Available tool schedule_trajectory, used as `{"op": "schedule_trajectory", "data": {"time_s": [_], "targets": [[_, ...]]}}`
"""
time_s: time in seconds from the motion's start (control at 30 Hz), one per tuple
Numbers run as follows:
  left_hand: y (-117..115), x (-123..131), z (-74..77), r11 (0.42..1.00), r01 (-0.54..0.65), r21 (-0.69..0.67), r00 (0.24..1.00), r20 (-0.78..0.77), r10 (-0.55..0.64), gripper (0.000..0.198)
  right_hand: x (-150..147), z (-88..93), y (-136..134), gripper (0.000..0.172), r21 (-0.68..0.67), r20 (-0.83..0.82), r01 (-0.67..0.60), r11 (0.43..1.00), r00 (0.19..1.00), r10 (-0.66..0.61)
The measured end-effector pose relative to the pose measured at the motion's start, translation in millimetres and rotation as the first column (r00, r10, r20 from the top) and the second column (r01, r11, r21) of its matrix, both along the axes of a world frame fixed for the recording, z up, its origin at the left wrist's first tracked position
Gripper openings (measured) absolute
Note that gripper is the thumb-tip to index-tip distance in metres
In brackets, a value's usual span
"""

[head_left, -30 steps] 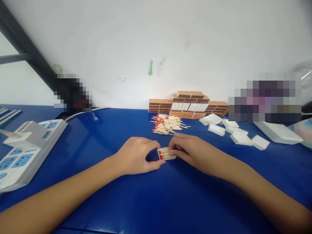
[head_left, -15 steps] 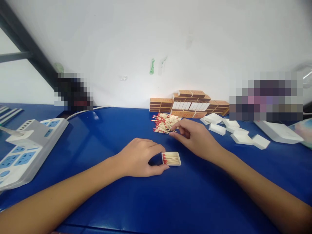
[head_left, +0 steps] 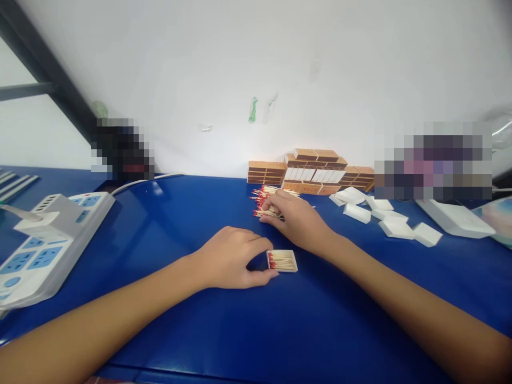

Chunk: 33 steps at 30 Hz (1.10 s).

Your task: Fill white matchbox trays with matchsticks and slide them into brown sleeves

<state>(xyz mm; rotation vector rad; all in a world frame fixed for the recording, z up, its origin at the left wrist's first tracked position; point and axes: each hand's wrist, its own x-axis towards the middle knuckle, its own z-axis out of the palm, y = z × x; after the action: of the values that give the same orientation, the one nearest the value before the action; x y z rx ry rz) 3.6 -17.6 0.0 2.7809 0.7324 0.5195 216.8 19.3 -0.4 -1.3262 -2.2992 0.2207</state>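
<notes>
A small white matchbox tray (head_left: 282,261) partly filled with red-tipped matches lies on the blue table (head_left: 256,330). My left hand (head_left: 232,258) curls round its left end, thumb and fingers pinching the tray. My right hand (head_left: 294,218) lies over the loose pile of matches (head_left: 264,204) farther back, its fingers curled down onto the sticks. Whether it has any matches in its grip is hidden under the fingers.
Stacked brown matchbox sleeves (head_left: 312,170) stand against the white wall. Several empty white trays (head_left: 384,218) lie scattered to the right, beside a flat white box (head_left: 456,218). A white and blue power strip (head_left: 44,240) with a cable sits at the left.
My right hand left the tray and reached back onto the pile of loose matches. My left hand stayed on the tray, which now shows fully.
</notes>
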Motion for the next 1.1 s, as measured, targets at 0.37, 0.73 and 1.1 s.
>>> {"op": "schedule_trajectory", "data": {"time_s": [0.37, 0.73, 1.1], "targets": [[0.0, -1.4, -0.5, 1.000, -0.004, 0.022, 0.998, -0.057, 0.005, 0.033, 3.7, 0.0, 1.8, 0.006, -0.007, 0.042, -0.039, 0.999, 0.998, 0.039], [-0.1, -2.9, 0.4, 0.999, -0.001, 0.037, 0.998, -0.065, 0.004, 0.032, 9.3, 5.5, -3.4, 0.009, -0.098, 0.001, -0.093, 0.991, 0.996, 0.093], [2.1, -2.0, -2.3, 0.999, -0.005, 0.038, 0.999, -0.038, 0.006, 0.033, 35.0, 11.1, -16.6, 0.016, -0.182, 0.044, -0.064, 0.981, 0.996, 0.073]]}}
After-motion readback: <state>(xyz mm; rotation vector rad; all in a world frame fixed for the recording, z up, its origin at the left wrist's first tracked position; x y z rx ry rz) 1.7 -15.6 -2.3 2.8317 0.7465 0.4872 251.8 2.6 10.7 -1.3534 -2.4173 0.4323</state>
